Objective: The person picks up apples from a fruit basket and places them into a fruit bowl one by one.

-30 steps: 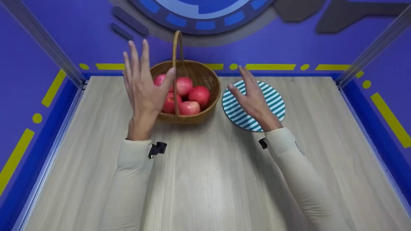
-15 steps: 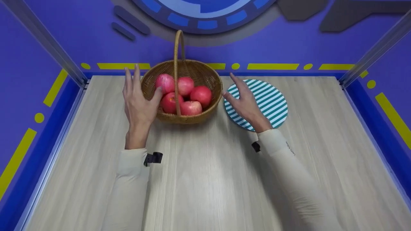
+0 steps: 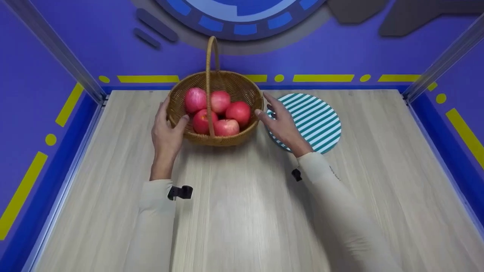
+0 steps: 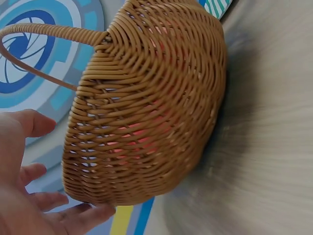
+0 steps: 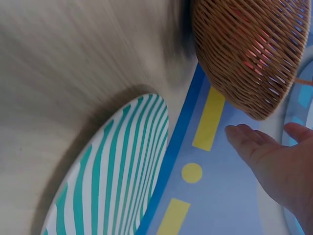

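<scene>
A brown wicker basket with a tall arched handle stands toward the back of the table. Several red apples lie inside it. My left hand is at the basket's left side, fingers extended along the outside and thumb near the rim. In the left wrist view, its fingertips reach the woven wall; whether they press on it I cannot tell. On the other side, my right hand has its fingers stretched toward the right rim. The right wrist view shows a small gap between that hand and the basket.
A round plate or mat with green and white stripes lies right of the basket, partly beneath my right hand and wrist. Blue panels with yellow marks enclose the pale wooden table at the back and sides.
Both hands have come down and closer to the basket, the right one moving left from over the striped round. The basket and apples stay in place.
</scene>
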A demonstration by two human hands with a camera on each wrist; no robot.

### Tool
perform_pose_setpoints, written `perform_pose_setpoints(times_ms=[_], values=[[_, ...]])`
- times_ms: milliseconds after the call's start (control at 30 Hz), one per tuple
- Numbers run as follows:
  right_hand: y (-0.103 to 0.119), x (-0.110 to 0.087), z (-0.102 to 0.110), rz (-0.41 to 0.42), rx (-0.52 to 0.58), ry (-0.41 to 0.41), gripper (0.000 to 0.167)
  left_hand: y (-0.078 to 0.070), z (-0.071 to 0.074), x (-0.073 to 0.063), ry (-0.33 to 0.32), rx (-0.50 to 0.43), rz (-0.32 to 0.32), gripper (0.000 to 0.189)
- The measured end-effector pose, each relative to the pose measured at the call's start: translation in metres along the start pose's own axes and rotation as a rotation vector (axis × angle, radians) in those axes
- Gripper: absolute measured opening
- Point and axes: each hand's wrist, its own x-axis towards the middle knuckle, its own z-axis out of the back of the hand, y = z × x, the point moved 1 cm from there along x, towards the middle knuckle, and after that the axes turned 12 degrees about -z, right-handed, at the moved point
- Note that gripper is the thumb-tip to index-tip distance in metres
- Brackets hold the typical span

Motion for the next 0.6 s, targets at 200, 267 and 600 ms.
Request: perform_pose_setpoints(times_ms=[200,267,600], values=[[-0.005,0.004,-0.009,0.026,0.029,0.039,0.073,0.008,0.000,-0.004,-0.008,-0.056,0.058,0.068],[-0.006,0.003,-0.011,0.016,0.024,0.050,0.073,0.011,-0.001,-0.006,-0.005,-0.070,0.081,0.066],[-0.008,0.005,-0.016,-0.042,0.048,0.064,0.073,0.029,-0.004,-0.012,-0.027,-0.133,0.128,0.058]])
